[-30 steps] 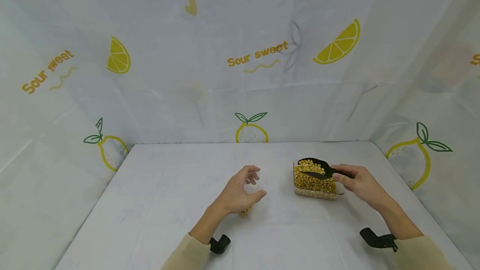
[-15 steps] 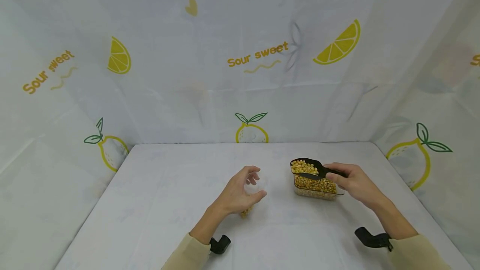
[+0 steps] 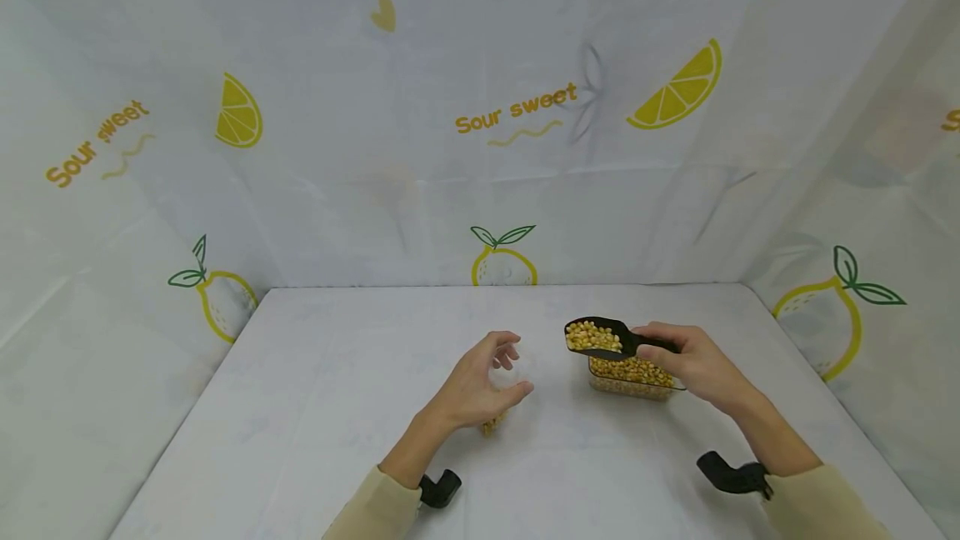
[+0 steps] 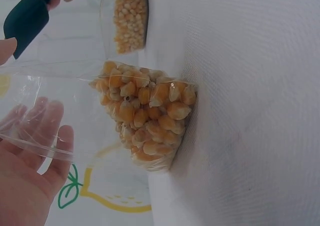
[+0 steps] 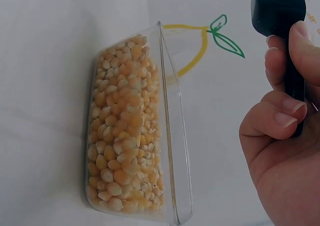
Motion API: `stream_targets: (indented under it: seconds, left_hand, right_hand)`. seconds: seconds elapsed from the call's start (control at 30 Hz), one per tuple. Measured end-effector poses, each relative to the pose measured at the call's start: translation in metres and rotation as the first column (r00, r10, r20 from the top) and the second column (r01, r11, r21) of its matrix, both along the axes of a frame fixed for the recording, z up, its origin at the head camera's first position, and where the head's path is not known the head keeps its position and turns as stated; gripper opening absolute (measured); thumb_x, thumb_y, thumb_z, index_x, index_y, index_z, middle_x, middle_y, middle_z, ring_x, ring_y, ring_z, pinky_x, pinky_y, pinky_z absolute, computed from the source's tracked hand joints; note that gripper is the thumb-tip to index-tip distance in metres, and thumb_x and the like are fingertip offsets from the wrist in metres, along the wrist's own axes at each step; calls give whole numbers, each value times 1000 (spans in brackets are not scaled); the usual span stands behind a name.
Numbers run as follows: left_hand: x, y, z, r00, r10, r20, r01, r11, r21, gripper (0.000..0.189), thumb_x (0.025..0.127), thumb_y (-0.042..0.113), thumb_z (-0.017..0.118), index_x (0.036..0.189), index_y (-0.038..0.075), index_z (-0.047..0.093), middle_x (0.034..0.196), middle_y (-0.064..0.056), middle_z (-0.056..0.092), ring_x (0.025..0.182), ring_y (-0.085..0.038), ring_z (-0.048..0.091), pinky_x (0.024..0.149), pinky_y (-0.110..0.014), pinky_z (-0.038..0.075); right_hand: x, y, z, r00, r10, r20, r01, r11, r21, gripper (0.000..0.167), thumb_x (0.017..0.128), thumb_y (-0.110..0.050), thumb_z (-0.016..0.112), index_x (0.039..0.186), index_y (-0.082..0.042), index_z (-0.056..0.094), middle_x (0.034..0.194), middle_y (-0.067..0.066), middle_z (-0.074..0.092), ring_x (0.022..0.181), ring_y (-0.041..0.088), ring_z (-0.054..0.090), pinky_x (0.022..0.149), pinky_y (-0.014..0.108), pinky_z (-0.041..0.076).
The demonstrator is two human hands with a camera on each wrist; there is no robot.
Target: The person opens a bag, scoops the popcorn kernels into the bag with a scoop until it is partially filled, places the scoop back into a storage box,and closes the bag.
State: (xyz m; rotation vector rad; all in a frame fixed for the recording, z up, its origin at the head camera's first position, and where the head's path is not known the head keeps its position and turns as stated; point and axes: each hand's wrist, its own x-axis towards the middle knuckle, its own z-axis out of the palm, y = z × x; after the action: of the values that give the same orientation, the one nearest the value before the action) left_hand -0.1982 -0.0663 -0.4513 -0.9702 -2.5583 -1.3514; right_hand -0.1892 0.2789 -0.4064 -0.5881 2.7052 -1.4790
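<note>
My right hand [image 3: 701, 365] grips the handle of a black scoop [image 3: 632, 342] heaped with yellow corn kernels. The scoop is level above the left end of a clear box [image 3: 633, 390] filled with kernels. In the right wrist view, the fingers wrap around the scoop's handle [image 5: 294, 81]. My left hand [image 3: 483, 382] curves around the upper part of a clear plastic bag [image 4: 145, 118], thumb and fingers spread wide at its mouth. Kernels fill the bag's bottom, which stands on the table. From the head view, the hand hides most of the bag.
The clear box [image 5: 172, 151] stands on the white table [image 3: 337, 373], to the right of the bag. White sheeting [image 3: 420, 140] with lemon prints rises behind the table and along both sides. A black wrist mount [image 3: 731, 473] sits on the right wrist, another [image 3: 441, 488] on the left.
My right hand has moved left with the loaded scoop, from over the box toward the left hand. The left hand and the bag have stayed in place.
</note>
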Motion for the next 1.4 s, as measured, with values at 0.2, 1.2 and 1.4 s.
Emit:
stream_targets:
  seconds: [0.2,1.2,1.4]
  left_hand:
    - [0,0,0,1000,7,28,-7,1000,-4,61,89,28,77,140,12,48,116,-6,64,102,-13,59,91,-48,52]
    - [-2,1,-1,1000,-3,2,3,1000,-14,63,89,27,76,141,7,47,117,-1,63,102,-11,60,92,-32,51]
    - [-2,1,-1,1000,-2,-2,2,1000,-20,63,89,28,76,142,9,46,119,-8,64,103,-13,61,92,-34,51]
  right_hand:
    - [0,-7,0,1000,23,-4,-23,999,-22,30,101,-8,63,126,9,65,118,21,67,95,8,59,77,29,55]
    - [-10,-39,2,998,54,25,-55,998,13,31,98,-14,68,125,2,68,123,17,67,102,24,59,81,27,53]
    - [-11,-44,0,998,69,7,-69,997,38,28,97,-14,69,123,-1,71,123,15,68,106,24,60,86,28,52]
